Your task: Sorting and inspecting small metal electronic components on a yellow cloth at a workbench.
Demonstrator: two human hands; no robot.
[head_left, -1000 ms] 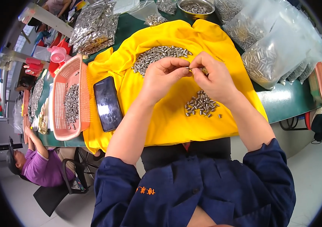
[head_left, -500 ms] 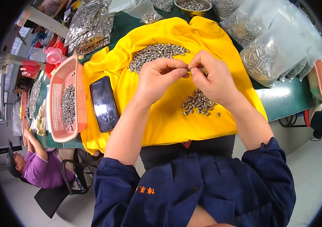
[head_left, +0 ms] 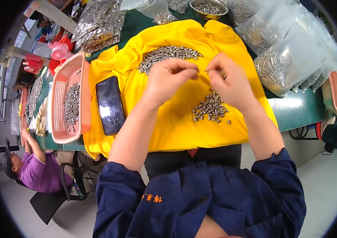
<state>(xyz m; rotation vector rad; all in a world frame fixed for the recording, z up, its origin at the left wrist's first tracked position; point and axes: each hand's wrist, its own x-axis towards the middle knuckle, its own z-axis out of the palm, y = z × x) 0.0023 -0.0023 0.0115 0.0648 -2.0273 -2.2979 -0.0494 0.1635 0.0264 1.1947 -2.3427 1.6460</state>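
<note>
Over the yellow cloth (head_left: 168, 135) my two hands face each other, a small gap between their fingertips. My left hand (head_left: 170, 79) is closed in a pinch of thumb and forefinger; what sits in it is too small to make out. My right hand (head_left: 231, 85) is also pinched, with its other fingers curled in, and its contents are unclear. Behind my left hand lies a wide heap of small metal cylinders (head_left: 168, 53). A smaller pile of the same metal cylinders (head_left: 210, 107) rests just below my right hand.
A dark phone (head_left: 110, 105) lies on the cloth's left side, beside a pink basket (head_left: 85, 119) holding metal pieces. Clear bags of metal parts (head_left: 273, 67) crowd the right, another bag (head_left: 99, 25) the back left. A metal bowl (head_left: 209, 15) stands behind. At left sits a person in purple (head_left: 43, 172).
My hands, whose fingertips met half a second ago, have drawn slightly apart, the right one moving right. Both stay pinched. The whole view has shifted a little.
</note>
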